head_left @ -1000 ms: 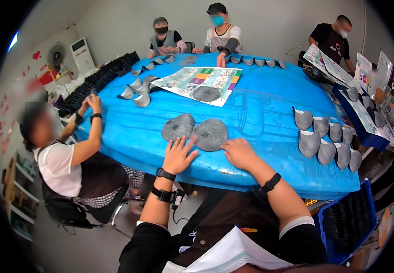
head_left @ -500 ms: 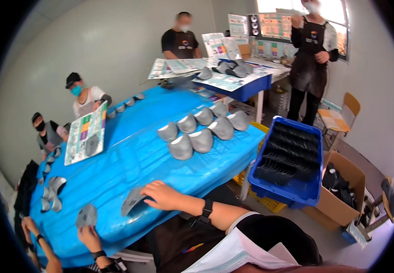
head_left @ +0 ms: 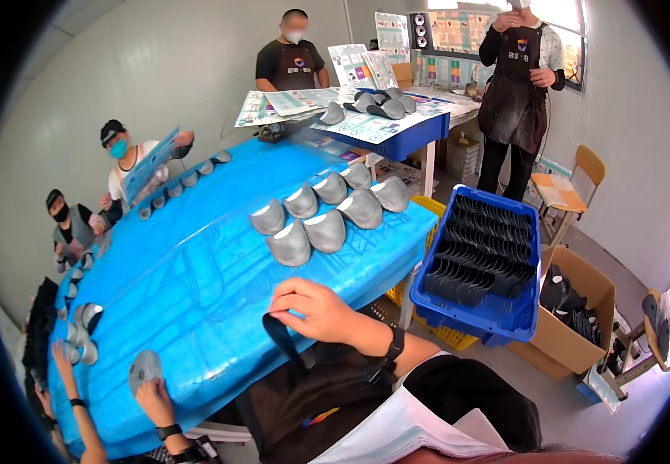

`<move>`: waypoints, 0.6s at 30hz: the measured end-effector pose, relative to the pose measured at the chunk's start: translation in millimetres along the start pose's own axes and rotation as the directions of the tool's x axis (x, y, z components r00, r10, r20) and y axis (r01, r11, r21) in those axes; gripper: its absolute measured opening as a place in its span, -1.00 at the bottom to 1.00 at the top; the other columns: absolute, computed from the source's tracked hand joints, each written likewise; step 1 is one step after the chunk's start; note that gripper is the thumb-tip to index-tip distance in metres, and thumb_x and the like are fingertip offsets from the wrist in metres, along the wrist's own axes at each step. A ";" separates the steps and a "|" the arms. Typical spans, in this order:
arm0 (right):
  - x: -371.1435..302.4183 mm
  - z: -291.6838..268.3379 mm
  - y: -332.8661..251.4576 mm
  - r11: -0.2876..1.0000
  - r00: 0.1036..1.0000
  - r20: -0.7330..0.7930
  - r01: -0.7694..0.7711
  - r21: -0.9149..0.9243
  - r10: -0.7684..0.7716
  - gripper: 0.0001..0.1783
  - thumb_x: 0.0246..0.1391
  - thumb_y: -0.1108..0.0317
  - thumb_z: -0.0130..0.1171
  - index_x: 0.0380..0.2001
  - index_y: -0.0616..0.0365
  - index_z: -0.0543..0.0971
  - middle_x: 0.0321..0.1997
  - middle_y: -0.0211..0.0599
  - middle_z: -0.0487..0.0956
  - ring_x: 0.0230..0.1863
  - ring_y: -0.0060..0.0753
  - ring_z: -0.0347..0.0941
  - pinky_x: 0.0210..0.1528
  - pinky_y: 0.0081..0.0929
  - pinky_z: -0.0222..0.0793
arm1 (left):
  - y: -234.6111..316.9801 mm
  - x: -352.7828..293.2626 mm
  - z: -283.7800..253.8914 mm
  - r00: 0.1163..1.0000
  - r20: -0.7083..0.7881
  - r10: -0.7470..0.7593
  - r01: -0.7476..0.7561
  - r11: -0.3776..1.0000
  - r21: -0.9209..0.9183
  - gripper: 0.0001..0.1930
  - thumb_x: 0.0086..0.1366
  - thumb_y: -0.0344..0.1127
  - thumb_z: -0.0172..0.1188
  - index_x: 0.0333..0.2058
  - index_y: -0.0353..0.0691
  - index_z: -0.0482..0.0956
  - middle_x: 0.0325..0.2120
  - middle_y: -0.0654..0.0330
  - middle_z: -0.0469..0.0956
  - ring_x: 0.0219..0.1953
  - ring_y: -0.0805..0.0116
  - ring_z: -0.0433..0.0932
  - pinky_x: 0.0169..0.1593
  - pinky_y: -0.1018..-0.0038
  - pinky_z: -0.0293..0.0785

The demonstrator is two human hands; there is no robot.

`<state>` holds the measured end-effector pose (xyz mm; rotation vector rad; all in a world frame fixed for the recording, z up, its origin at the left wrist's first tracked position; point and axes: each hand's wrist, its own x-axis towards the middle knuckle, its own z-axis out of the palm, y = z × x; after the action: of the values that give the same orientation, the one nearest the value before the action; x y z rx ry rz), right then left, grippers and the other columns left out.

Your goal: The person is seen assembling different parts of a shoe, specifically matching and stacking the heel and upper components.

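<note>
My left hand (head_left: pixel 153 398), at the lower left, has its fingers closed on the lower edge of a flat, rounded grey pad (head_left: pixel 144 371) over the blue-covered table (head_left: pixel 219 301). Near the table's front edge, my right hand (head_left: pixel 315 309) pinches the upper end of a thin, curved black pad (head_left: pixel 281 340). This pad hangs down beside the table edge above my brown apron. Beyond my right hand, several grey cup-shaped pads (head_left: pixel 325 232) stand in two rows.
On the right are a blue crate (head_left: pixel 420 298) with rows of black curved pieces and a cardboard box (head_left: pixel 582 332). Co-workers stand at the far side and left. A neighbour's arm (head_left: pixel 80 402) reaches in beside my left hand. A chair (head_left: pixel 563 189) stands at the back right.
My right hand has lifted its pad off the table and moved right, turning its dark side into view. My left hand stays about where it was. A co-worker's printed board has moved back and tilted.
</note>
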<state>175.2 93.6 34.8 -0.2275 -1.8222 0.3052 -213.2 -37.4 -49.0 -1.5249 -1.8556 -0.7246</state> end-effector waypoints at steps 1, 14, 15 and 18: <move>-1.6 -7.4 -1.9 1.000 1.000 -0.006 -0.002 -0.022 0.002 -0.87 -0.25 0.51 0.14 -0.50 0.16 0.45 -0.43 -0.33 0.40 -0.43 -0.36 0.36 -0.41 -0.53 0.30 | 2.2 1.8 -0.6 0.998 0.011 0.061 -0.061 0.998 0.016 -0.91 -0.04 -0.40 0.09 -0.57 -0.27 0.39 -0.57 0.08 0.35 -0.44 0.11 0.30 -0.35 0.30 0.17; -14.2 -53.7 -31.5 0.989 0.990 -0.057 -0.131 -0.060 0.128 -0.91 -0.23 0.53 0.12 -0.53 0.19 0.46 -0.51 -0.30 0.42 -0.50 -0.35 0.35 -0.49 -0.57 0.26 | 9.2 -2.4 2.1 0.990 -0.125 0.063 -0.060 0.998 0.026 -0.94 -0.09 -0.46 0.12 -0.56 -0.23 0.43 -0.49 0.13 0.33 -0.34 0.10 0.28 -0.26 0.26 0.21; -14.3 -52.8 -31.4 0.990 0.991 -0.060 -0.126 -0.059 0.123 -0.92 -0.22 0.53 0.12 -0.53 0.20 0.46 -0.52 -0.30 0.42 -0.50 -0.38 0.35 -0.49 -0.58 0.26 | 5.6 -3.9 4.7 0.990 -0.124 0.073 -0.065 0.996 0.067 -0.92 -0.08 -0.45 0.12 -0.52 -0.19 0.45 -0.45 0.14 0.33 -0.30 0.10 0.28 -0.22 0.25 0.21; -17.2 -51.6 -31.7 0.987 0.987 -0.043 -0.156 -0.040 0.154 -0.93 -0.20 0.52 0.11 -0.53 0.21 0.46 -0.53 -0.31 0.41 -0.52 -0.45 0.34 -0.51 -0.61 0.25 | 6.4 -10.8 12.8 0.976 -0.196 0.090 -0.062 0.988 0.143 -0.87 -0.06 -0.44 0.12 -0.45 -0.15 0.48 -0.37 0.13 0.33 -0.24 0.10 0.27 -0.16 0.26 0.19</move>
<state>229.6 62.9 42.3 -0.4043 -1.7768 0.3674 -207.0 -33.6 -65.4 -1.3738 -1.6520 -0.6759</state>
